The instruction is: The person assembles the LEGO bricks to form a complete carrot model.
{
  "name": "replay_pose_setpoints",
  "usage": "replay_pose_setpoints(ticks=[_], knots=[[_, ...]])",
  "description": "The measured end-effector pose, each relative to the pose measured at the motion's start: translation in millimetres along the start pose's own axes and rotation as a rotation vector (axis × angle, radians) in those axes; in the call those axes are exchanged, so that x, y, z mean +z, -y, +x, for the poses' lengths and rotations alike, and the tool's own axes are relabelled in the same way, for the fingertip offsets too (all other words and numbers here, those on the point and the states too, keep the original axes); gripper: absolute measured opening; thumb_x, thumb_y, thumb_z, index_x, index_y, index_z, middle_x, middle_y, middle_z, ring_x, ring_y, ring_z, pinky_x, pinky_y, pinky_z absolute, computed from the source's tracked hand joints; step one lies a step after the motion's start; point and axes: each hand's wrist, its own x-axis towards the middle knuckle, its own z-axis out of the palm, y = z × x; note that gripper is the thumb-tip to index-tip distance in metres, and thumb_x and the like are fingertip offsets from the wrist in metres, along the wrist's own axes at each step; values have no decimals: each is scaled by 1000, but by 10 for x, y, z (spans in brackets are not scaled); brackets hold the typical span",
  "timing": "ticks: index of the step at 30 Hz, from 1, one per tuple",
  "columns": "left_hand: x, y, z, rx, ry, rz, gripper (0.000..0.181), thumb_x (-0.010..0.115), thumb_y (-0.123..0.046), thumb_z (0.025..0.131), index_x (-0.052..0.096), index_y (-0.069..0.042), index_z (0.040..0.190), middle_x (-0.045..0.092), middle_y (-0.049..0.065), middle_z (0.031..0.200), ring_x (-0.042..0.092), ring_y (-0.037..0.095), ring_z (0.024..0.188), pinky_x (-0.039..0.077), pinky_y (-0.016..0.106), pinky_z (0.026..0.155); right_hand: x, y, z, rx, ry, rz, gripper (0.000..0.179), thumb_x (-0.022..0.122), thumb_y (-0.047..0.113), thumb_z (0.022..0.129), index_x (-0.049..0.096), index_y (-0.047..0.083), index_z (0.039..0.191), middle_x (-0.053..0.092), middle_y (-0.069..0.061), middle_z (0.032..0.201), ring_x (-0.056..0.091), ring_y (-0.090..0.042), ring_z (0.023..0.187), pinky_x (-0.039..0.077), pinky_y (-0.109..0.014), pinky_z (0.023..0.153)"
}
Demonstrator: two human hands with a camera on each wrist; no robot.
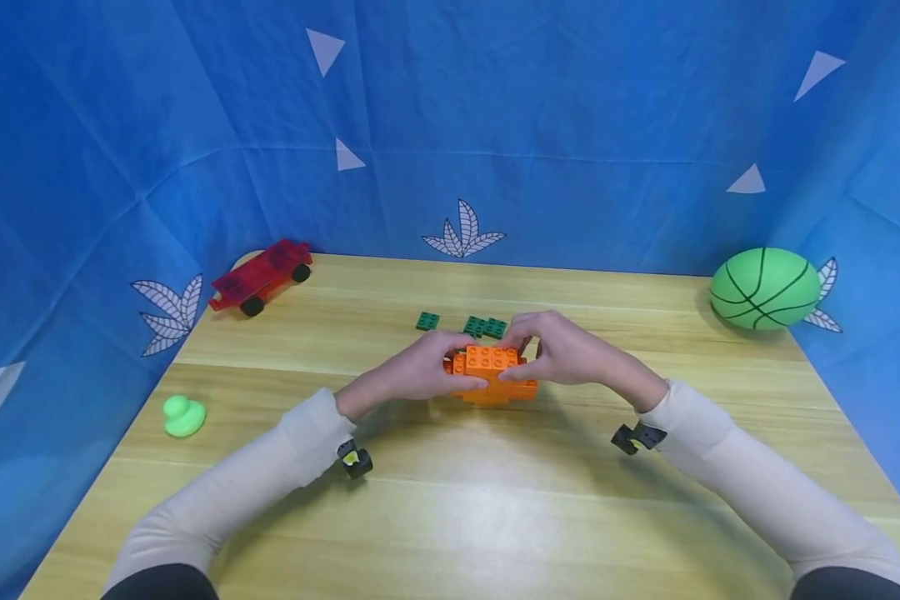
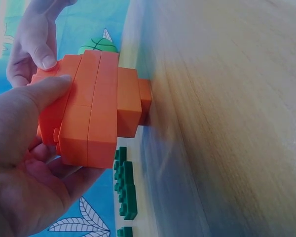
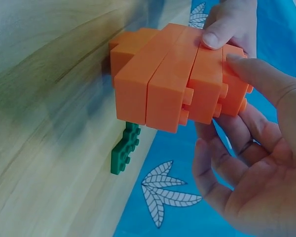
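An orange building-block stack point(image 1: 491, 371) stands at the middle of the table, made of several layers of bricks that narrow toward the bottom and the top. My left hand point(image 1: 429, 367) grips its left side, thumb on the near face and fingers behind. From the right, my right hand point(image 1: 562, 354) holds the upper bricks between thumb and fingers. In the right wrist view, studs show on the stepped ends of the orange stack point(image 3: 158, 79). Just behind it lie several flat green bricks point(image 1: 427, 321), partly hidden by the hands in the head view.
A red toy car point(image 1: 262, 275) sits at the table's back left, with a light green knobbed toy point(image 1: 183, 416) at the left edge. A green ball with black lines point(image 1: 765, 288) rests at the back right. Blue patterned cloth point(image 1: 570, 125) surrounds the wooden table point(image 1: 480, 517).
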Motion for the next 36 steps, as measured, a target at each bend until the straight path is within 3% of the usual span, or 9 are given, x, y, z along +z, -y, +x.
replay_pose_setpoints(ticks=[13,17,19,22,24,26,28,31,36], knots=[[71,47,9,39,-25,5,32,77,-35,94,68,-17,118,68,-2,94,60,16,77,55,25,67,113,-108,-64,19,-68,55,24,84,20,86,73,12,105,70,-1,101,64,-16,91,58,-31,68],[28,112,6,41,-9,-69,53,75,-43,93,60,-18,138,69,2,120,64,15,98,58,30,86,173,-150,-95,5,-102,84,26,84,18,85,71,12,107,69,-2,102,64,-16,91,60,-36,72],[-74,184,11,31,-47,-150,57,71,-41,97,54,-18,146,65,9,132,63,19,112,56,37,97,190,-156,-82,-8,-115,84,27,83,19,86,71,12,108,69,-1,102,64,-16,90,60,-37,74],[-275,341,25,-22,-178,-206,52,64,-35,102,52,-14,149,58,17,141,59,28,125,51,48,106,196,-151,-57,-13,-120,85,28,83,20,87,70,12,110,69,-1,102,64,-16,90,60,-39,76],[-384,481,39,-84,-253,-135,49,60,-32,104,52,-13,149,56,18,142,56,33,128,50,52,107,189,-147,-55,-3,-116,84,28,82,21,87,70,12,111,69,-1,102,63,-16,90,60,-39,77],[-459,612,44,-152,-270,-25,49,60,-27,105,50,-12,150,51,17,147,53,36,132,47,54,110,184,-144,-59,8,-110,85,29,82,21,87,69,11,111,69,-1,102,63,-16,91,59,-40,78],[-495,739,47,-188,-235,72,51,60,-21,104,48,-10,152,46,18,151,50,39,136,45,55,113,188,-145,-62,15,-104,85,29,82,21,88,69,12,112,69,-1,103,63,-16,91,59,-39,78],[-503,854,71,-193,-172,177,55,62,-17,101,46,-9,153,45,19,154,46,39,141,39,56,118,199,-148,-65,16,-101,88,29,82,22,88,70,12,112,68,-1,103,63,-16,92,59,-38,78],[-457,842,169,-187,-126,341,58,68,-21,99,49,-8,152,51,17,153,44,38,143,33,54,122,199,-146,-69,18,-97,88,28,82,22,88,70,13,112,69,-1,104,63,-16,92,59,-38,78]])
